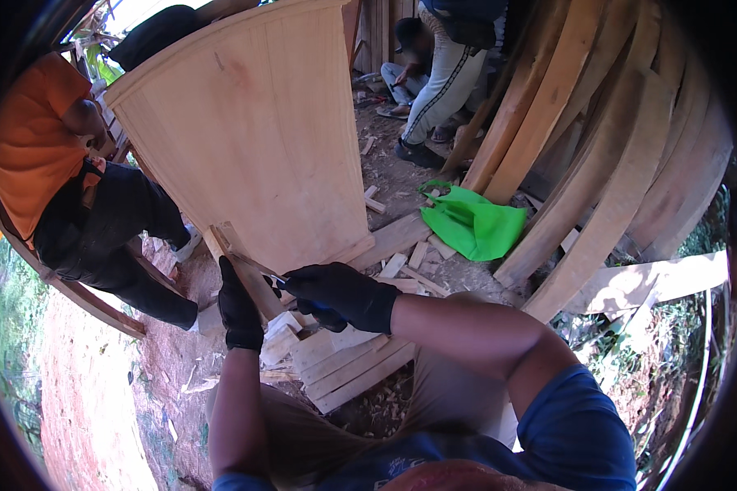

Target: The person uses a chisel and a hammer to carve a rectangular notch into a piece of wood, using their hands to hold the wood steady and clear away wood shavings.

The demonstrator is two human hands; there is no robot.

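Note:
My left hand [239,313], in a black glove, is closed around the near side of a short wooden piece [254,286] that stands tilted in front of me. My right hand [340,296], also gloved in black, grips a hand tool [279,282] with a bit of blue at the grip and a narrow metal part. That metal part reaches left against the wooden piece; its exact kind is too small to tell. Below both hands sits a low stack of pale boards [352,372], with small offcuts [280,340] beside it.
A large wooden panel [254,131] stands just beyond my hands. A person in an orange shirt [37,155] bends at the left; two others are at the back. A green bag [475,225] lies among scraps at right, near long leaning planks [610,155].

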